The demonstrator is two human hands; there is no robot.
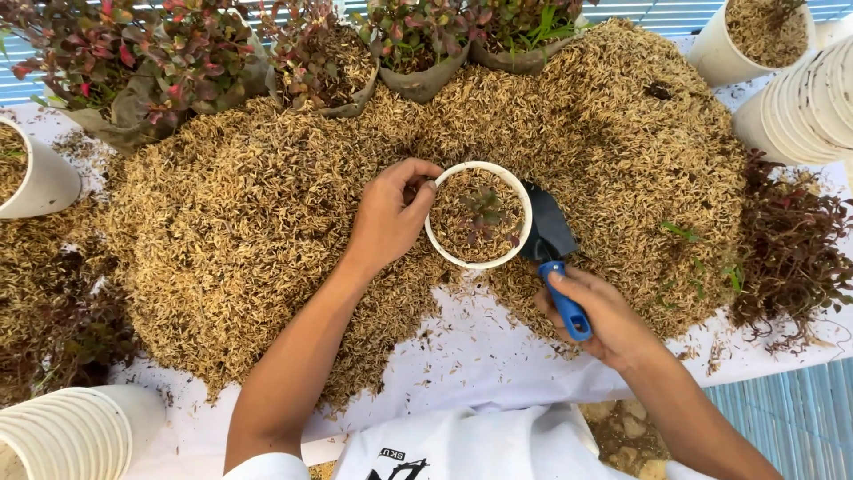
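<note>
A small white pot (442, 244) sits in a big heap of dry rice husk (249, 231). It is filled with husk and holds a little red-green seedling (482, 213). My left hand (386, 218) grips the pot's left rim, thumb over the edge. My right hand (604, 316) holds a trowel (555, 258) by its blue handle. The trowel's black blade rests against the pot's right side.
Bagged red-leaved plants (178, 62) line the far edge. Filled white pots stand at left (40, 182) and top right (755, 36). Stacks of empty white pots lie at right (813, 102) and bottom left (75, 431). Loose uprooted plants (791, 249) lie right on the white sheet (480, 356).
</note>
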